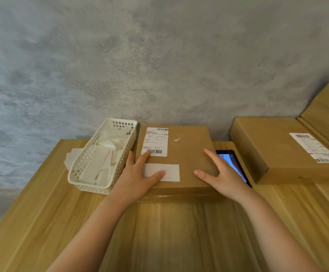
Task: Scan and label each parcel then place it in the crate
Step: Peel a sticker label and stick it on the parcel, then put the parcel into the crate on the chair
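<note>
The parcel (174, 160) lies flat at frame centre on the table (42, 203); left hand (138, 177) and right hand (220, 173) rest open on top, gripping nothing — stiff cardboard, probably light; best lifted by opposite side edges.

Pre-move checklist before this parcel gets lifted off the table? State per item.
1. New label flat on the parcel: ok, left hand pressing on it.
2. Shipping label uncovered: mostly ok, a left fingertip overlaps the lower barcode.
3. Right hand placed for a lift: not ok, it lies open and flat on top.
4. Phone safe: not ok, its screen is lit and the parcel's right edge hides part of it.
5. Scan done: cannot tell.
6. Crate ready: cannot tell, only a white basket of paper slips shows.
</note>
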Available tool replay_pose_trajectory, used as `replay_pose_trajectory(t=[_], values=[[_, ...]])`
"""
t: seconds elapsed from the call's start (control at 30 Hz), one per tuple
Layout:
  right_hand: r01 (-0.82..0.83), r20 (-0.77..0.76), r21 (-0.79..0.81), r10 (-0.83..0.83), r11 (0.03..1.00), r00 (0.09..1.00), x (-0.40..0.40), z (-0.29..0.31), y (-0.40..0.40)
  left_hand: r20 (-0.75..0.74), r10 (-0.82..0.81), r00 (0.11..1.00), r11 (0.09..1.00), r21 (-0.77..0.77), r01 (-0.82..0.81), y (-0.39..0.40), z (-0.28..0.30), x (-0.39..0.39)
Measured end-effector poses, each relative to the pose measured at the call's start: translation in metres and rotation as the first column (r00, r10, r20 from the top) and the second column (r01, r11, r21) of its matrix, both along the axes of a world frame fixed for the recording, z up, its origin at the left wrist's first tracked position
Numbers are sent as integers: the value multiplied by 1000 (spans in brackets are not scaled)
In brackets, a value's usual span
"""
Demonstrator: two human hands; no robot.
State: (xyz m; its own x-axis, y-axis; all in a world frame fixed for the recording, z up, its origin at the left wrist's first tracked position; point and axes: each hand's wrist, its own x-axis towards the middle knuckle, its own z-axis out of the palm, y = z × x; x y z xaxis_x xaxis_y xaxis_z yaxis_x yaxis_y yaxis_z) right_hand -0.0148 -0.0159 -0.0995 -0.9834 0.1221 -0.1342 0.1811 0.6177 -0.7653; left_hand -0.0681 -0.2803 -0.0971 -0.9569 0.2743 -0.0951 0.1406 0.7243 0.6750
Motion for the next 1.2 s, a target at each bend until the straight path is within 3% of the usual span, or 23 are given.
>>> replay_pose_trajectory(t=[0.23, 0.43, 0.67, 0.9, 1.2], values=[[3, -79, 13, -2, 1000, 997, 7, -2, 0, -48, 19, 999, 1000, 12, -19, 2, -2, 1], [-7, -249, 119, 37, 993, 968, 34, 17, 14, -195, 80, 978, 990, 130, -56, 13, 14, 42], [-144, -348, 123, 179, 982, 920, 67, 44, -4, -348, 243, 905, 961, 213, -176, -8, 37, 115], [-373, -385, 129, 393, 919, 835, 76, 49, -81, -354, 454, 818, 891, 181, -417, -79, 38, 186], [-622, -341, 150, 631, 768, 697, 64, 46, -250, -330, 681, 654, 729, 219, -649, -223, 15, 241]])
